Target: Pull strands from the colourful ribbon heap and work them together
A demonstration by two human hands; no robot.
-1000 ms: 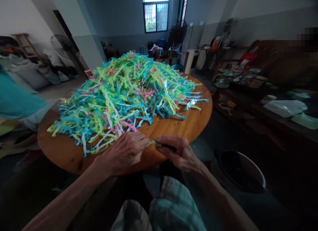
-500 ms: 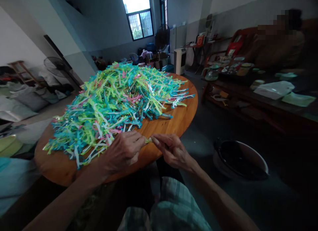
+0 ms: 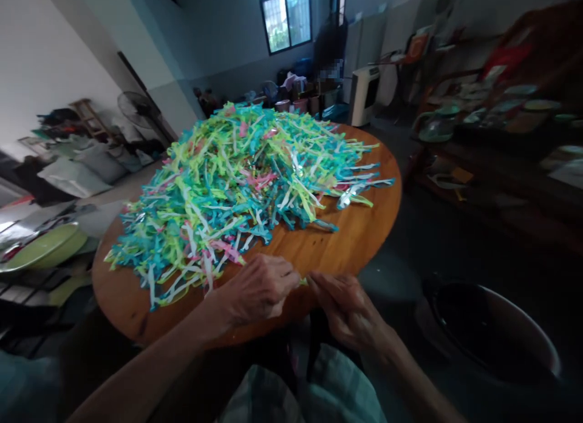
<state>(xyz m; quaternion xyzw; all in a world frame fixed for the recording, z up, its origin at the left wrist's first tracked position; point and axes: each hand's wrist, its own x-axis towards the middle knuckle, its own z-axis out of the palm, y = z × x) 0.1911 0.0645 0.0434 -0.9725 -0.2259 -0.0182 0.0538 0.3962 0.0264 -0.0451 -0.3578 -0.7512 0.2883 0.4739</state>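
Note:
A big heap of thin plastic strips point(image 3: 246, 174) in blue, yellow-green, pink and white covers most of a round wooden table point(image 3: 364, 229). At the table's near edge my left hand point(image 3: 257, 289) is curled, its fingertips pinching a small yellow-green strip point(image 3: 303, 281). My right hand point(image 3: 348, 307) meets it from the right, fingers pinched on the same strip. Both hands hover just over the table rim, in front of the heap. My checked clothing point(image 3: 319, 392) fills the bottom of the view.
A dark round basin point(image 3: 492, 338) stands on the floor at the right. A green bowl point(image 3: 40, 247) lies at the left. A low dark table point(image 3: 501, 150) with dishes lines the right side. A fan point(image 3: 136, 107), sacks and boxes stand at the back.
The view has swung to the right and tilted down a little, so the table and hands sit further right and lower. Both hands stay pinched together on the small strip at the table edge.

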